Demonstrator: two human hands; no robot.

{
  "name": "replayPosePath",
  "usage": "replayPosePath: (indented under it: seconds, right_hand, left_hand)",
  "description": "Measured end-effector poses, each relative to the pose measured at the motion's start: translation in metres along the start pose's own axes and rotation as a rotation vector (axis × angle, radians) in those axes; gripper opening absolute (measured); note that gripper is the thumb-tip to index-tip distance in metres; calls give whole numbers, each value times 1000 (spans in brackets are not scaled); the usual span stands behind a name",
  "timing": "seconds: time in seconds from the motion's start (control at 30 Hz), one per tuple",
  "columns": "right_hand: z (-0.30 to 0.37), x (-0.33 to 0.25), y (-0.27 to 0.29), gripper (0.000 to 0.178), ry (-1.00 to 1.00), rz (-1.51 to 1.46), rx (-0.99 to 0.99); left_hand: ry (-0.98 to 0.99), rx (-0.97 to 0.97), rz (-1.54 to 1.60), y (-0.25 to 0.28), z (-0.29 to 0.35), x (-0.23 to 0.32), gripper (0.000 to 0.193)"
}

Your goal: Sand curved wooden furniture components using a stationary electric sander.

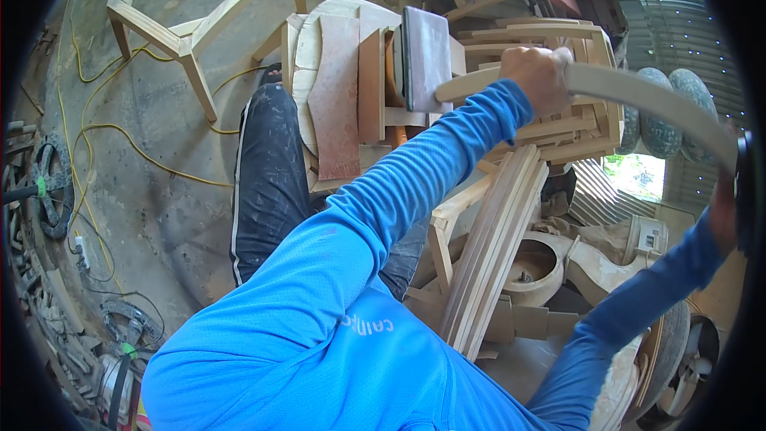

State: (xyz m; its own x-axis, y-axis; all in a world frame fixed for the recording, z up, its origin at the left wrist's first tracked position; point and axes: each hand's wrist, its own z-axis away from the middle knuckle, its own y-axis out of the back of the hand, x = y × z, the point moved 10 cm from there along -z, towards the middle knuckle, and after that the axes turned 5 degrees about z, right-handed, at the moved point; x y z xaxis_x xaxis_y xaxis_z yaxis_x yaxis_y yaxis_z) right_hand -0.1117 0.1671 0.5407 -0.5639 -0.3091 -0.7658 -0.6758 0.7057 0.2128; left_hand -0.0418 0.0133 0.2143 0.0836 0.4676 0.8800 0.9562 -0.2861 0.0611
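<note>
While the concrete floor (183,199) spreads leftward, a bare wooden chair frame (148,25) stands between its scrap-littered left edge and the piled wooden frames (558,32) on the right. Across the front of that pile, the curved wooden rail (646,94) is held aloft, its long axis running from an upright flat grey plate (428,60) rightward, then bending down toward the person. Its left end overlaps the plate's lower right edge; contact cannot be told. The left hand (538,80), nearer the plate, has its grip closed around the rail; the right hand (724,215) is by the far end, its grip too hidden to tell.
</note>
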Motion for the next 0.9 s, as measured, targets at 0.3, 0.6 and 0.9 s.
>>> replayPosePath:
  seconds: [0.3, 0.6, 0.9]
  right_hand:
    - [362, 104, 92, 37, -688, 390, -233]
    - [419, 102, 150, 68, -723, 1114, -499]
    - [540, 218, 146, 38, -832, 883, -427]
  left_hand:
    - [-689, -54, -123, -28, 90, 23, 24]
    - [-855, -201, -170, -32, 184, 32, 33]
    - [-565, -641, -254, -28, 169, -17, 81]
